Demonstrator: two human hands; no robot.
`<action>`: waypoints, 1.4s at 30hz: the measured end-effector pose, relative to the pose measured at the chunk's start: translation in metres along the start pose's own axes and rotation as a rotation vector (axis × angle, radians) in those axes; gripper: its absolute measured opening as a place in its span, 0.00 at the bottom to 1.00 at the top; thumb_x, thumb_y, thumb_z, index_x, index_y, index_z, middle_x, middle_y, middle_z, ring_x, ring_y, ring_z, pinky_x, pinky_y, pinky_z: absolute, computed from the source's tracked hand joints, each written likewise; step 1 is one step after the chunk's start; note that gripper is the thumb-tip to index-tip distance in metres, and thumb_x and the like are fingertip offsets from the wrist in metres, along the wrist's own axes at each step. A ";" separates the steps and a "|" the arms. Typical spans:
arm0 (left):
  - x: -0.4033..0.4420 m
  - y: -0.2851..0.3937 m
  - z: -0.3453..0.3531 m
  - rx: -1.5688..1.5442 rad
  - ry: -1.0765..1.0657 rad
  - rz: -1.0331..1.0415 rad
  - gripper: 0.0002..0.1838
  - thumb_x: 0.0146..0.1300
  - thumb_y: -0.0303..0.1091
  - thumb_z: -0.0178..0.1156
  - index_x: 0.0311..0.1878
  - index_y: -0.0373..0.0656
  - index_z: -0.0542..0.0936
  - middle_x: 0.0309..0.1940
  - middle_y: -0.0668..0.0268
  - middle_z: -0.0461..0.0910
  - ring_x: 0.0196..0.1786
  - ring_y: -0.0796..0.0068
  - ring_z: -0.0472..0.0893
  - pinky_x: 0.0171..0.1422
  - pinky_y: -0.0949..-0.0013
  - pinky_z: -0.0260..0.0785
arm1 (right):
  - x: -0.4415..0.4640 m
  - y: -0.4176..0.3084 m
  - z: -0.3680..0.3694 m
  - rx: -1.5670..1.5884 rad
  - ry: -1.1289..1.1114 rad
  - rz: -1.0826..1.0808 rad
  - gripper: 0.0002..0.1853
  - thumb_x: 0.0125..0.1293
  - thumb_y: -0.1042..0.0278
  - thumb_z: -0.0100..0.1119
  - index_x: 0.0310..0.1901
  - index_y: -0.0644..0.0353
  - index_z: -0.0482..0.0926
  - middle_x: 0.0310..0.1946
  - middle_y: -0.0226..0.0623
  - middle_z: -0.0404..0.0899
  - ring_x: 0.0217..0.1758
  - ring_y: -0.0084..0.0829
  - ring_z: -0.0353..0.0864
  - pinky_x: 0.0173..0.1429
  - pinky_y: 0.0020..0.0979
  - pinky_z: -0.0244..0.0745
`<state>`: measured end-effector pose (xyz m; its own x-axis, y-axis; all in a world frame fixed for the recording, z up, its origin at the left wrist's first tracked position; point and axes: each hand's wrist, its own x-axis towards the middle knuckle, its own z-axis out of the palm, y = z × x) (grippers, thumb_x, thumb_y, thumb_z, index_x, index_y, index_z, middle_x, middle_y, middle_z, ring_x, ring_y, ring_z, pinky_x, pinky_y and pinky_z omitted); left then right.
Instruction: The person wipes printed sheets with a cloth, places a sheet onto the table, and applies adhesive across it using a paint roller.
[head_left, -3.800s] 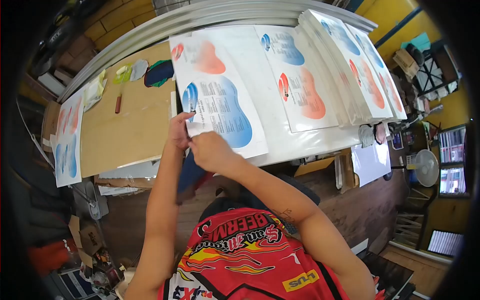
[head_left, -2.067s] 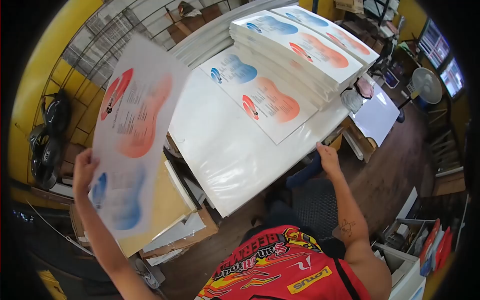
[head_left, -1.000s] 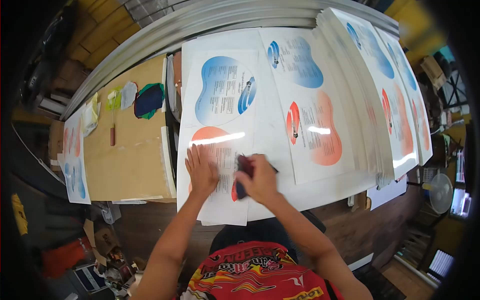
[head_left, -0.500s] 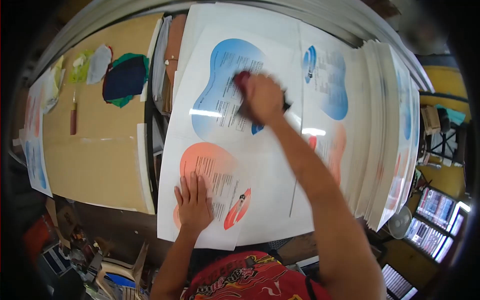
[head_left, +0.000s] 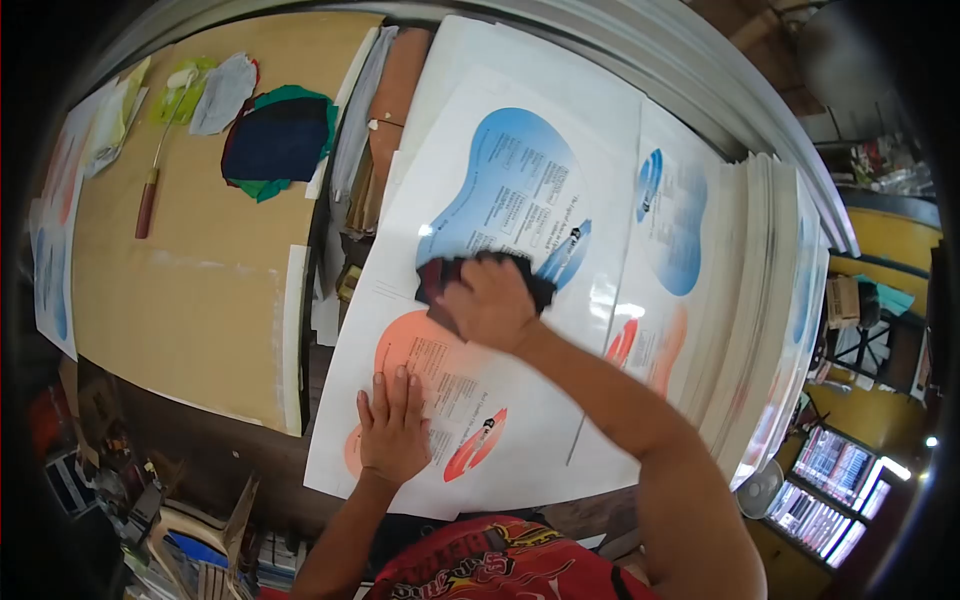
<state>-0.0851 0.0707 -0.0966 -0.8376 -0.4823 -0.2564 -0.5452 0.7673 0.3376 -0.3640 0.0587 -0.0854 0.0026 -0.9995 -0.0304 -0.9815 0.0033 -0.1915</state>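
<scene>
Dark cloth (head_left: 436, 277) moved nearer my left hand (head_left: 394, 425), fingers spread flat; right hand (head_left: 490, 303) clutches it; I might crease the sheet (head_left: 500, 185) by pressing too hard

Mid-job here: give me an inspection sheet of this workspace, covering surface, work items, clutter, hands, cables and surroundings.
Surface: white tabletop, partly covered by prints; brown board to its left.
Work items: printed sheet, blue and orange shapes, lying under both hands; dark cloth, bunched; stack of sheets at right.
Clutter: grey rag, blue-green rag and red-handled tool on the board.
Left hand: flat on the orange shape, fingers spread.
Right hand: holds the cloth against the sheet.
Cables: nothing seen.
Surroundings: chair at lower left; fan and windows at lower right.
</scene>
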 end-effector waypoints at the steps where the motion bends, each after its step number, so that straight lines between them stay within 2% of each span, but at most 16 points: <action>1: 0.000 0.000 0.000 -0.005 -0.007 -0.007 0.42 0.62 0.43 0.60 0.78 0.38 0.59 0.81 0.53 0.54 0.81 0.40 0.52 0.79 0.33 0.43 | 0.029 0.025 -0.007 -0.059 -0.089 -0.082 0.08 0.66 0.62 0.58 0.33 0.50 0.86 0.40 0.40 0.82 0.47 0.40 0.83 0.46 0.39 0.80; 2: -0.001 0.001 -0.001 -0.013 -0.020 -0.013 0.42 0.63 0.43 0.60 0.78 0.38 0.61 0.81 0.53 0.54 0.81 0.41 0.53 0.79 0.33 0.44 | 0.070 0.048 -0.018 -0.215 -0.266 -0.009 0.10 0.66 0.58 0.58 0.35 0.51 0.86 0.37 0.40 0.82 0.44 0.40 0.84 0.43 0.42 0.81; 3: 0.001 0.000 0.000 -0.017 -0.031 -0.019 0.41 0.63 0.44 0.60 0.77 0.39 0.62 0.81 0.53 0.55 0.81 0.41 0.53 0.79 0.33 0.44 | 0.108 0.076 -0.028 -0.170 -0.225 0.206 0.11 0.67 0.58 0.57 0.37 0.53 0.85 0.37 0.41 0.83 0.42 0.42 0.85 0.40 0.45 0.82; 4: 0.002 -0.003 0.003 -0.015 -0.005 -0.005 0.40 0.63 0.43 0.59 0.77 0.37 0.62 0.80 0.52 0.56 0.80 0.39 0.53 0.79 0.32 0.43 | 0.134 0.123 -0.002 -0.100 0.203 0.142 0.12 0.67 0.59 0.55 0.38 0.55 0.85 0.38 0.41 0.85 0.42 0.45 0.86 0.39 0.48 0.82; 7: -0.004 -0.004 0.010 -0.024 0.031 0.024 0.39 0.64 0.42 0.56 0.77 0.35 0.62 0.79 0.48 0.57 0.80 0.35 0.53 0.79 0.31 0.41 | 0.214 0.179 -0.004 -0.105 0.427 0.319 0.15 0.73 0.55 0.53 0.39 0.56 0.83 0.40 0.44 0.85 0.43 0.50 0.85 0.49 0.50 0.80; 9: -0.002 -0.004 0.006 -0.036 0.038 0.023 0.38 0.64 0.42 0.55 0.76 0.35 0.63 0.79 0.48 0.58 0.80 0.36 0.54 0.79 0.31 0.41 | 0.214 0.170 -0.001 -0.125 0.505 0.365 0.15 0.73 0.55 0.53 0.40 0.58 0.83 0.40 0.47 0.84 0.42 0.51 0.85 0.48 0.50 0.80; 11: -0.003 -0.004 0.004 -0.029 0.035 0.028 0.39 0.64 0.42 0.55 0.77 0.36 0.63 0.79 0.49 0.58 0.80 0.36 0.54 0.79 0.31 0.40 | 0.184 0.129 0.004 -0.044 0.409 0.438 0.14 0.71 0.56 0.56 0.39 0.59 0.82 0.38 0.47 0.82 0.41 0.50 0.85 0.45 0.50 0.80; 14: -0.002 -0.005 0.007 -0.046 0.026 0.008 0.40 0.63 0.42 0.56 0.77 0.36 0.62 0.79 0.49 0.57 0.80 0.36 0.53 0.80 0.32 0.38 | 0.138 0.104 0.013 0.054 0.373 0.189 0.11 0.68 0.58 0.60 0.39 0.57 0.78 0.34 0.44 0.77 0.39 0.48 0.84 0.42 0.48 0.80; 15: -0.003 -0.006 0.008 -0.052 0.017 0.018 0.40 0.63 0.42 0.56 0.77 0.36 0.62 0.79 0.49 0.57 0.80 0.36 0.53 0.80 0.32 0.38 | 0.146 0.116 0.010 0.075 0.358 0.210 0.10 0.70 0.59 0.59 0.37 0.55 0.77 0.36 0.44 0.80 0.38 0.53 0.82 0.44 0.49 0.78; 20: -0.001 -0.003 0.012 -0.010 0.039 0.016 0.41 0.63 0.42 0.56 0.78 0.36 0.60 0.80 0.49 0.55 0.81 0.36 0.51 0.81 0.32 0.36 | 0.194 0.167 0.002 -0.063 0.547 0.535 0.13 0.73 0.53 0.56 0.44 0.55 0.77 0.42 0.47 0.82 0.41 0.54 0.83 0.48 0.51 0.78; 23: -0.003 -0.005 0.011 0.002 0.023 0.004 0.40 0.64 0.43 0.56 0.78 0.39 0.61 0.80 0.51 0.56 0.81 0.39 0.52 0.81 0.33 0.36 | 0.115 0.168 -0.002 -0.073 0.432 0.472 0.14 0.74 0.54 0.54 0.48 0.55 0.76 0.45 0.49 0.82 0.42 0.55 0.84 0.47 0.52 0.78; 27: -0.001 -0.001 0.007 -0.013 0.039 -0.007 0.40 0.65 0.43 0.55 0.79 0.39 0.60 0.80 0.52 0.56 0.81 0.40 0.53 0.81 0.34 0.38 | 0.048 0.232 -0.032 -0.127 0.226 0.892 0.15 0.76 0.55 0.49 0.49 0.59 0.75 0.44 0.49 0.82 0.46 0.54 0.85 0.50 0.53 0.79; 31: -0.003 -0.002 0.005 0.008 0.036 -0.004 0.41 0.64 0.42 0.56 0.79 0.38 0.60 0.80 0.51 0.56 0.81 0.39 0.53 0.81 0.33 0.38 | 0.026 0.184 -0.027 -0.063 0.183 0.939 0.12 0.76 0.59 0.48 0.47 0.58 0.74 0.41 0.52 0.83 0.46 0.56 0.85 0.50 0.56 0.78; 34: 0.002 0.004 0.007 -0.013 0.045 -0.013 0.41 0.64 0.41 0.56 0.79 0.38 0.59 0.80 0.50 0.55 0.81 0.39 0.52 0.81 0.33 0.38 | 0.000 0.165 -0.024 -0.059 0.061 0.865 0.15 0.76 0.55 0.46 0.49 0.59 0.73 0.44 0.55 0.84 0.46 0.58 0.85 0.51 0.57 0.78; 38: 0.001 0.001 0.005 0.002 0.036 -0.008 0.40 0.64 0.41 0.55 0.79 0.37 0.59 0.80 0.50 0.55 0.82 0.39 0.51 0.81 0.34 0.37 | 0.053 0.242 -0.025 -0.124 0.244 0.939 0.15 0.75 0.57 0.47 0.49 0.60 0.74 0.42 0.55 0.85 0.43 0.57 0.85 0.48 0.55 0.79; 42: 0.002 0.002 0.006 0.040 0.055 0.005 0.40 0.65 0.41 0.54 0.79 0.37 0.58 0.80 0.50 0.55 0.82 0.39 0.51 0.82 0.35 0.37 | 0.034 0.164 -0.014 -0.016 0.370 0.833 0.11 0.71 0.63 0.50 0.42 0.59 0.78 0.37 0.50 0.86 0.41 0.54 0.86 0.44 0.52 0.80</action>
<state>-0.0877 0.0737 -0.1015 -0.8414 -0.5004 -0.2042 -0.5404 0.7854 0.3018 -0.5280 0.0246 -0.1042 -0.7674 -0.6197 0.1645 -0.6407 0.7311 -0.2346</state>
